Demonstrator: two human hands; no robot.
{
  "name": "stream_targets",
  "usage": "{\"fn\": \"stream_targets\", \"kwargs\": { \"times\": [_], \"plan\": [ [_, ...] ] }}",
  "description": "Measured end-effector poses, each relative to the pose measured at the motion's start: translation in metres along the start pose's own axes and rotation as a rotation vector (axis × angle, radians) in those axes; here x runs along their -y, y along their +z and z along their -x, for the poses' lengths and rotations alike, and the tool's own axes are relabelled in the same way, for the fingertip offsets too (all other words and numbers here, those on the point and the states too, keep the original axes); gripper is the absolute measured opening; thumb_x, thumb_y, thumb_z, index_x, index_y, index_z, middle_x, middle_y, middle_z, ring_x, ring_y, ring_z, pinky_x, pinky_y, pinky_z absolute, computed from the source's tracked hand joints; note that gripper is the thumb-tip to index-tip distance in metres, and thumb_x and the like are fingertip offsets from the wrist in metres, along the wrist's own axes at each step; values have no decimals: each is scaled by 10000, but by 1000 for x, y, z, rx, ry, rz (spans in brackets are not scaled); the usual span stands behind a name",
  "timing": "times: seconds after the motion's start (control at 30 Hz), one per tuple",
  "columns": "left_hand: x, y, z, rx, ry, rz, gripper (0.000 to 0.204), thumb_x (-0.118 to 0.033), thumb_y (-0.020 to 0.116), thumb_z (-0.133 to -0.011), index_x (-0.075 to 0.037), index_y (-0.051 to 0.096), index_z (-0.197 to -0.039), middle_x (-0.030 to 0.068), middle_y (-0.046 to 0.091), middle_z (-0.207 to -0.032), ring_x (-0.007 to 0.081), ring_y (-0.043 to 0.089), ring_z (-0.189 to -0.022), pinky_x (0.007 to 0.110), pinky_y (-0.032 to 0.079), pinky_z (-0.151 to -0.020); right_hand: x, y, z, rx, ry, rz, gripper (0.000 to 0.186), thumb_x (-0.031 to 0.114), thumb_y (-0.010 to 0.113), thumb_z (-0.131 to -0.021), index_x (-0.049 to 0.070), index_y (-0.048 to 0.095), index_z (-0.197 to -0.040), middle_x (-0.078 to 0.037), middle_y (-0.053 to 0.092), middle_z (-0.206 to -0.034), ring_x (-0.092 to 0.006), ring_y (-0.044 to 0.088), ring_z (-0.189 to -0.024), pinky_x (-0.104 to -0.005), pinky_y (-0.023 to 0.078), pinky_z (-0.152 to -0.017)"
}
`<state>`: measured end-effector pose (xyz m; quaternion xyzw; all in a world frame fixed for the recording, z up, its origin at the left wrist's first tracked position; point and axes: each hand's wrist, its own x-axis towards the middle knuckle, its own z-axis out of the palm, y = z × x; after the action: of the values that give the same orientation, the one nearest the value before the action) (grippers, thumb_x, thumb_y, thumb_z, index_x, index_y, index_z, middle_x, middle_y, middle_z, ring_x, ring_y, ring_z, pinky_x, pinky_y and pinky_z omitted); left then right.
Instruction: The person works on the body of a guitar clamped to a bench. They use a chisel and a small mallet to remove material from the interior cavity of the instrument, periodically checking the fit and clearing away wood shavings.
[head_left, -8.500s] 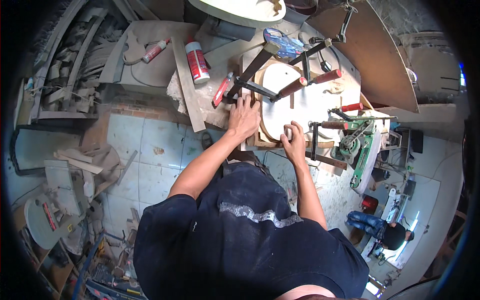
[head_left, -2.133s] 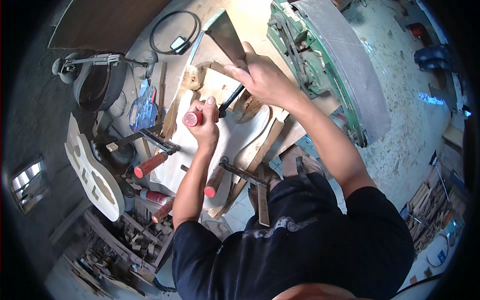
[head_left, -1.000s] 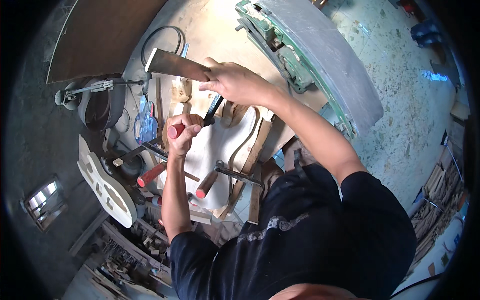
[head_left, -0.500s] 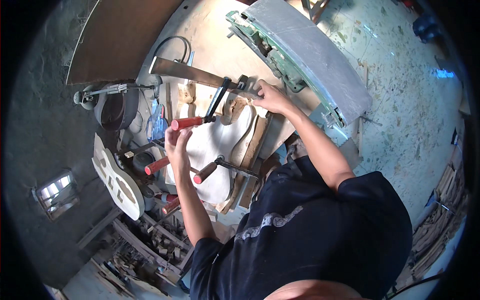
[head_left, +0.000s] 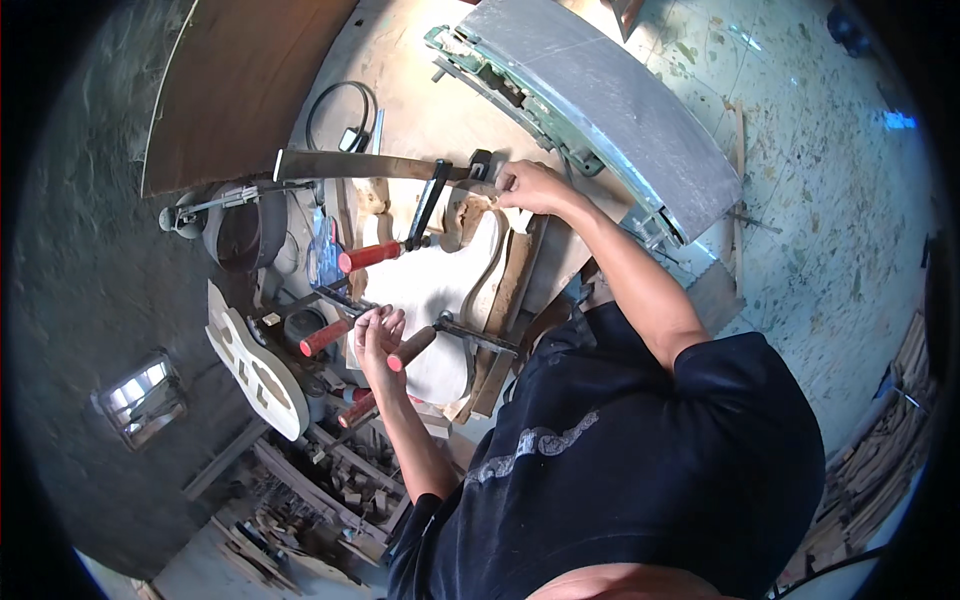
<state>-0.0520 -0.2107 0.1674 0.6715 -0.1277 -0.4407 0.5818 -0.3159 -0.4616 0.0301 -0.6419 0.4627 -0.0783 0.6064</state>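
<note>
A pale wooden guitar body [head_left: 425, 290] lies on the bench with several bar clamps around its edge. My left hand [head_left: 378, 345] is over its near left side, between a red-ended clamp handle [head_left: 325, 338] and a brown clamp handle [head_left: 412, 349]. Its fingers are loosely bent and apart, with nothing visible in them. At the body's far end, my right hand [head_left: 535, 187] has its fingers closed on the end of a long brown strip [head_left: 350, 166]; the fingertips are partly hidden. Another clamp with a red handle [head_left: 370, 257] has its black bar [head_left: 428, 208] across that strip.
A grey-topped green machine [head_left: 610, 100] stands beyond my right hand. A second guitar body with cutouts [head_left: 258, 370] leans at the left. A brown panel [head_left: 235, 90] rises at the far left, near a coiled black cable [head_left: 340, 115]. Wood offcuts [head_left: 340, 480] fill a rack below.
My left hand has left the upper red clamp handle and come down toward me, between the lower handles. The right hand stays at the strip's end. The whole view has shifted slightly.
</note>
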Motion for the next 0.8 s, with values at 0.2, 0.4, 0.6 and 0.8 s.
{"fn": "stream_targets", "kwargs": {
  "times": [0.2,0.4,0.6,0.8],
  "plan": [
    [-2,-2,3,-36,10,-36,186,-165,608,-978,-37,588,-1112,123,673,-1073,236,693,-950,358,557,-866,4,2,12,-51,-67,46,413,270,738,-715,50,638,-1050,-164,695,-1035,-309,667,-984,-403,513,-853],
    [7,-2,10,-54,5,-59,195,-172,632,-966,-42,593,-1106,121,675,-1063,250,697,-937,360,564,-833,15,4,7,-46,-20,211,428,249,756,-699,51,603,-1047,-170,686,-1037,-335,661,-1002,-436,512,-850],
    [22,-14,16,-73,9,-38,171,-145,627,-965,-31,588,-1087,173,664,-1066,301,699,-954,392,576,-848,22,4,1,-43,-24,282,441,253,779,-675,49,620,-1032,-169,694,-1033,-335,669,-990,-432,521,-837],
    [30,-23,23,-103,44,-22,162,-143,624,-967,-29,585,-1076,175,663,-1075,303,697,-970,397,591,-854,4,-11,-3,71,-62,85,527,384,805,-661,23,639,-1006,-176,700,-981,-321,678,-948,-408,525,-817]
  ]
}}
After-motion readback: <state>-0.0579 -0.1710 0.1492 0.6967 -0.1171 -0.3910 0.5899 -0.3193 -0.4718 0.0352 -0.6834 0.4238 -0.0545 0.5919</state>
